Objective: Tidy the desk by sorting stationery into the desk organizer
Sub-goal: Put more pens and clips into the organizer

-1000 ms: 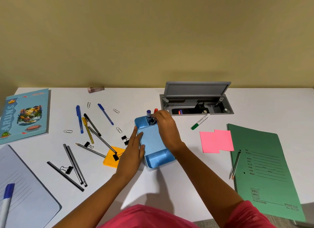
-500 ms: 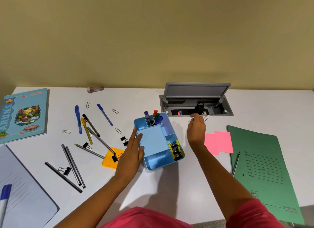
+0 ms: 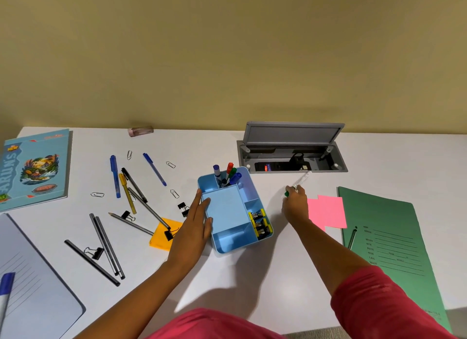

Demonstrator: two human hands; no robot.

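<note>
- The light blue plastic desk organizer [image 3: 228, 213] with several compartments served as the landmark; it sat on the white desk [image 3: 265, 283] near the middle, its back compartment holding upright markers [image 3: 227, 175] with blue, red and green caps, probably because that deep slot kept long items standing.
- The left hand [image 3: 194, 225] lay flat and unclenched against the organizer's left wall, fingers [image 3: 203, 203] touching the rim; it gripped nothing, and I judged it was there to brace the organizer so it would not slide when something was dropped in.
- The right hand [image 3: 294, 203] was to the right of the organizer, closed around a slim white marker with a green cap [image 3: 298, 183]; the marker's white end pointed away toward the open grey cable box [image 3: 293, 156] set into the desk behind the organizer; the pinch near the cap end looked suited to tipping it upright for the back compartment.
- Yellow-handled binder clips [image 3: 260, 223] filled the narrow right-hand compartment, a sensible home for small loose pieces; the wide middle tray and the front compartment appeared bare.
- Left of the organizer, much remained unsorted: blue, black and yellow pens [image 3: 121, 179], grey pencils [image 3: 106, 247], black binder clips [image 3: 183, 208], wire paper clips [image 3: 174, 193] and an orange sticky-note pad [image 3: 164, 235] just beside the left wrist.
- Right of the organizer, pink sticky notes [image 3: 328, 212] lay beside the right hand, touching a green paper folder [image 3: 394, 250]; the task looked only partly done.
</note>
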